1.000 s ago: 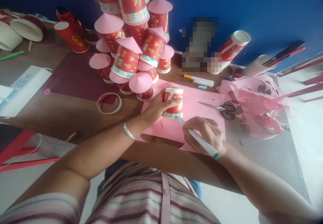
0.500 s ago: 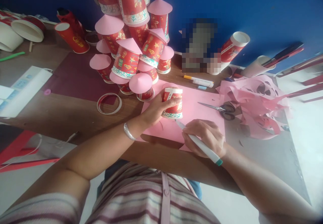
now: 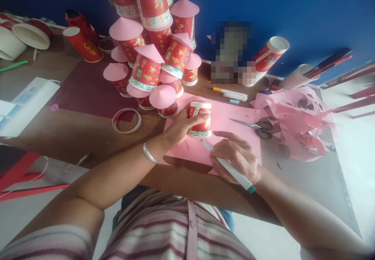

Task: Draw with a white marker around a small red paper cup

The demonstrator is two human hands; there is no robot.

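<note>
My left hand [image 3: 181, 125] is wrapped round a red paper cup [image 3: 200, 120], its thumb across the front. Green leafy marks run along the cup's white lower band. In my right hand [image 3: 236, 154] is a white marker [image 3: 231, 170] with a green end, held like a pen. Its tip points at the lower edge of the cup and looks slightly apart from it. Beneath both hands lies a pink paper sheet [image 3: 231, 115]. Scissors [image 3: 258, 126] rest on the sheet's right part, just beyond my right hand.
A stack of red cups with pink cone roofs [image 3: 146, 68] rises at the back. Pink paper scraps [image 3: 301, 111] lie to the right. Markers [image 3: 230, 94] lie behind the sheet. A cut cup ring [image 3: 126, 130] and a white power strip [image 3: 29, 105] are at left.
The marker and my right hand have shifted slightly left, and the index finger has lifted and straightened. My left hand keeps the cup in nearly the same place.
</note>
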